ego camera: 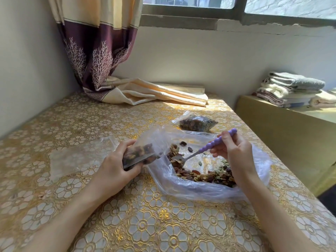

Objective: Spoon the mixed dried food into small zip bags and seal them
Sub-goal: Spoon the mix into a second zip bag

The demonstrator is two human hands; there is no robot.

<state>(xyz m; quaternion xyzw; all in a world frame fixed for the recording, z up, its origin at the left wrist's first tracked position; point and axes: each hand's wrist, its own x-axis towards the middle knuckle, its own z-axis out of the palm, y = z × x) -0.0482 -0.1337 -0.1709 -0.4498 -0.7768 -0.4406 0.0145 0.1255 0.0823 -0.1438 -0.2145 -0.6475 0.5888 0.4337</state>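
Our left hand [116, 166] grasps a small clear half-filled zip bag [140, 154] while our right hand [234, 151] pinches a purple-handled metal spoon [205, 149] in the mixed dried food [203, 174].

Hidden and cut-off parts

The left hand [116, 164] is covering the small zip bag's [140, 154] lower corner; the frame's right edge is cropping the folded towels [291, 90].

Small zip bag [140, 154] in my left hand [116, 167], part-filled, mouth tilted toward big open bag [209, 186] of mixed dried food [205, 176]. Purple-handled spoon [203, 149] dipped in. Filled bag [196, 122] behind.
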